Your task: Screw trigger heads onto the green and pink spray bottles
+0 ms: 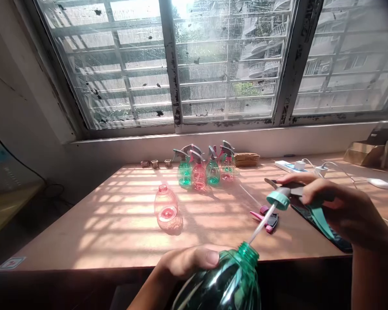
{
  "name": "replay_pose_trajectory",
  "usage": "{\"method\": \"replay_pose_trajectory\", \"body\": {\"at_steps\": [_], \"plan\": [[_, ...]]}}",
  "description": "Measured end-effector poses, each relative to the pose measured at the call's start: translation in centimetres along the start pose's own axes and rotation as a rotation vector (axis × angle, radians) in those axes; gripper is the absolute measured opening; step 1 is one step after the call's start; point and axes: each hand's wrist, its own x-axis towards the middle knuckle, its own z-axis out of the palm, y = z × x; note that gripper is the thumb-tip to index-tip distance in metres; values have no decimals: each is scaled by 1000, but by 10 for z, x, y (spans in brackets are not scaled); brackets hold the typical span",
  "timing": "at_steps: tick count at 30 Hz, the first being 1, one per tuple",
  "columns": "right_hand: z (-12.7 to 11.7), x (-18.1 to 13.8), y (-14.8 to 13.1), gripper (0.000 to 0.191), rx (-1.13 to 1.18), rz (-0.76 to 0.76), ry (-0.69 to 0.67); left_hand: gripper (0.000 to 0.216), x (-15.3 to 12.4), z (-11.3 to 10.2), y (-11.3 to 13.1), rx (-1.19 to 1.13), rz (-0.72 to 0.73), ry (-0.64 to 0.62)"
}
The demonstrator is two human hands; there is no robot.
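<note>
My left hand (194, 260) is wrapped round a clear green bottle (226, 284), tilted in front of the table's front edge. In my right hand (339, 206) is a grey and mint-green spray head (280, 198), its fingers closed round the body. Its thin dip tube (261, 224) slants down to the bottle's open threaded neck, with the tip at or just inside the mouth. The mint collar stays apart from the neck. On the table, an open pink bottle (166, 204) stands upright. A pink and grey spray head (268, 218) lies behind the dip tube.
Several green and pink spray bottles (198, 174) stand at the back, beside a brown pouch (247, 159). Small blocks (154, 164) sit to their left. A power strip (289, 166) with cables and a cardboard holder (371, 150) are at right, below the windows.
</note>
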Motion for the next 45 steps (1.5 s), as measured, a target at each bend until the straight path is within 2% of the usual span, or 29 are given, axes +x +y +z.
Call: {"method": "replay_pose_trajectory", "body": {"at_steps": [1,4,6,9,12,14,16,19,22,23,26,29,32,36,37,39,40,42,45], "plan": [[-5,3,16,7,-45,95,-20,68,-2,-7,6,108,-29,69],[-11,9,72,21,-305,337,-130,68,-9,-29,16,524,-133,441],[-7,7,107,27,-412,422,-219,68,-14,-42,14,672,-178,651],[7,-2,142,37,-429,477,-364,67,-23,-60,11,786,-212,862],[27,-1,149,54,-469,475,-334,65,-34,-77,8,925,-184,980],[45,14,142,56,-463,374,-260,65,-41,-89,4,997,-152,1027],[67,42,133,51,-436,254,-180,67,-47,-100,-2,1030,-163,1068],[108,99,123,48,-417,184,-89,75,-46,-108,-10,1083,-166,1125],[150,155,119,43,-391,166,-47,84,-31,-92,-9,1263,34,1218],[163,170,118,42,-387,168,-48,81,-23,-81,-6,1297,130,1217],[191,197,114,39,-407,192,-84,76,2,-45,0,1269,316,988],[201,197,104,25,-455,224,-101,68,24,-27,-6,1237,433,916],[193,170,81,14,-488,237,-64,70,41,-32,-23,1181,447,1034],[160,103,31,23,-453,243,20,96,57,-32,-43,1145,391,1228],[149,85,18,28,-390,261,64,99,60,-27,-45,1149,392,1238],[126,53,-4,30,-277,292,103,88,61,-12,-42,1149,428,1202],[113,40,-12,29,-234,309,85,80,60,-4,-38,1128,456,1145],[87,21,-19,29,-117,292,-8,69,52,11,-28,1005,476,916],[51,5,-17,21,123,178,-288,65,37,22,-14,630,331,354]]}}
